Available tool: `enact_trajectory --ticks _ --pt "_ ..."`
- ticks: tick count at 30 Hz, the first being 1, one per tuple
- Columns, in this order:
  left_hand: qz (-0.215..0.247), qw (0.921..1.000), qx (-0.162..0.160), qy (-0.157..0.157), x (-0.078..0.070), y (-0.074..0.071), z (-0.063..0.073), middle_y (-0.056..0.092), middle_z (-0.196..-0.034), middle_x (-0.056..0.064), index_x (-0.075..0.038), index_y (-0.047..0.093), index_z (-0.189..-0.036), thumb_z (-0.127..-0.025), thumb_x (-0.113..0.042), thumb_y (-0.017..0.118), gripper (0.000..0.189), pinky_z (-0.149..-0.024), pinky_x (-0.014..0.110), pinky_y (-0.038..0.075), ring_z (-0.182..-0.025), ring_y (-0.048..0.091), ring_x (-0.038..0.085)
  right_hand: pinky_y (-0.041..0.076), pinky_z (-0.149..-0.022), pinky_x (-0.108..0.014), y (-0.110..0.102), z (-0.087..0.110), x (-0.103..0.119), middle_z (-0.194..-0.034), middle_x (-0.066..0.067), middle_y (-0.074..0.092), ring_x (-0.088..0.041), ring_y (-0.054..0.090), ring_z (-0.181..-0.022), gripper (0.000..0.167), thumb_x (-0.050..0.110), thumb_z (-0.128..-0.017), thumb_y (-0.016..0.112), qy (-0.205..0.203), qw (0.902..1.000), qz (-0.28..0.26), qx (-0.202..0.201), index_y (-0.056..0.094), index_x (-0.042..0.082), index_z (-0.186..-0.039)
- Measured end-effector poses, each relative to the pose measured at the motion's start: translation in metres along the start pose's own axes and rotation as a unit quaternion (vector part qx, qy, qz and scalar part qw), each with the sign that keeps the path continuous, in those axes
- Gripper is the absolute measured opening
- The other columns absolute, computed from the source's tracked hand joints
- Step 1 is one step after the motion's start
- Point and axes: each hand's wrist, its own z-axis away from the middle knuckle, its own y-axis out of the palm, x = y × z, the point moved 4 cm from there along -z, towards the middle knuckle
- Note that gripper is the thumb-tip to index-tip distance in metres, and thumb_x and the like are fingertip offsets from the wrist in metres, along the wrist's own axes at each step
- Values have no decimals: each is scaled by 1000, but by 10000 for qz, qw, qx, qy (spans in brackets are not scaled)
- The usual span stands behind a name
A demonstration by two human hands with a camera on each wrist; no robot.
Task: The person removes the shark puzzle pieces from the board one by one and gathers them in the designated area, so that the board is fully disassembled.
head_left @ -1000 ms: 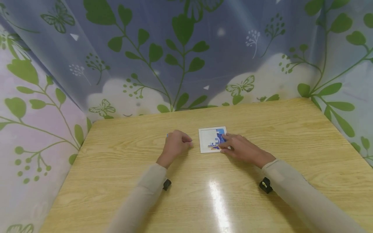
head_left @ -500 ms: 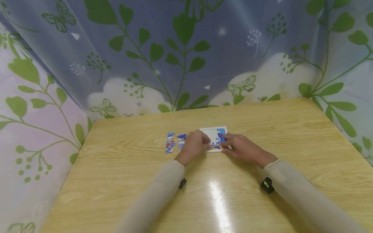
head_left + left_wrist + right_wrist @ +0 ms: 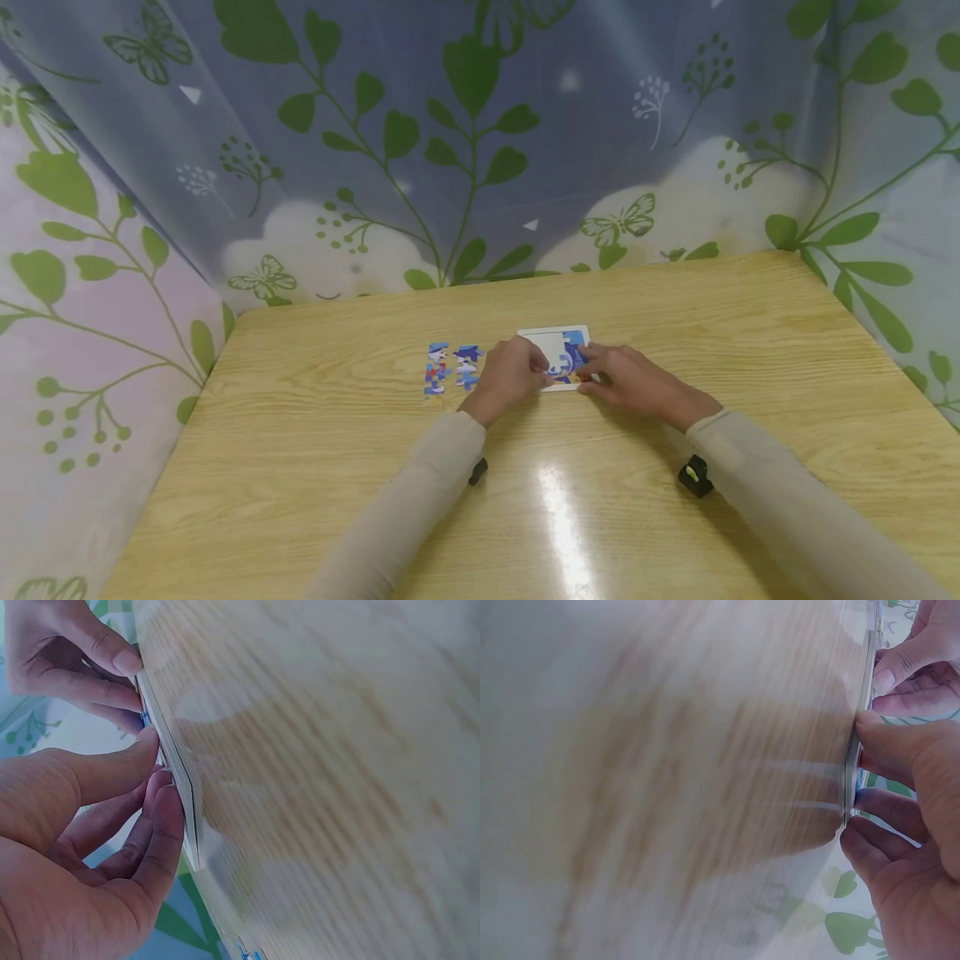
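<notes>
A square white jigsaw puzzle tray (image 3: 552, 333) lies on the table, its right side filled with blue picture pieces (image 3: 575, 346). My left hand (image 3: 512, 375) is over the tray's left part, thumb and fingertips drawn together on a puzzle piece that they mostly hide. In the left wrist view, those fingertips (image 3: 171, 806) are right at the tray's near edge. My right hand (image 3: 633, 382) holds the tray at its right side, with the thumb at the near edge and fingers on the right-hand pieces and rim.
Loose puzzle pieces lie left of the tray in two columns, one farther left (image 3: 436, 371) and one closer (image 3: 468, 367). The wooden table (image 3: 337, 467) meets a leaf-patterned curtain (image 3: 480, 167) at the back and sides.
My left hand has moved right from the loose pieces to the tray, uncovering those pieces. The tray and my right hand have shifted slightly to the right.
</notes>
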Motion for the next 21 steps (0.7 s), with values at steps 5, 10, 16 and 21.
enact_trajectory --ticks 5,10,16,21 --pt "-18 10000 -27 -68 0 1 -1 74 -89 4 -4 78 -97 -85 -12 83 15 -71 25 54 -78 66 13 41 -104 -64 0 1 0 -136 -33 55 -50 51 -128 19 9 -94 72 -80 10000 28 -32 76 -1 -111" --pt "55 9998 -150 -102 0 0 -1 73 -85 2 -5 78 -94 -83 -13 85 15 -69 24 53 -75 65 12 41 -103 -64 -1 1 1 -135 -34 55 -50 52 -128 20 8 -94 72 -108 9999 28 -60 76 -2 -110" --pt "176 9994 -307 -31 0 -2 0 74 -84 3 -5 78 -92 -85 -12 84 11 -68 25 53 -75 66 12 42 -103 -61 0 1 0 -135 -34 55 -50 51 -128 20 8 -94 72 -117 9999 -19 -65 76 -3 -110" --pt "395 9987 -298 -80 1 -2 0 74 -85 4 -5 78 -92 -87 -11 81 8 -69 25 54 -75 66 13 44 -103 -59 0 1 -1 -135 -34 55 -50 52 -128 21 8 -94 72 -111 9999 -61 -66 75 -4 -111"
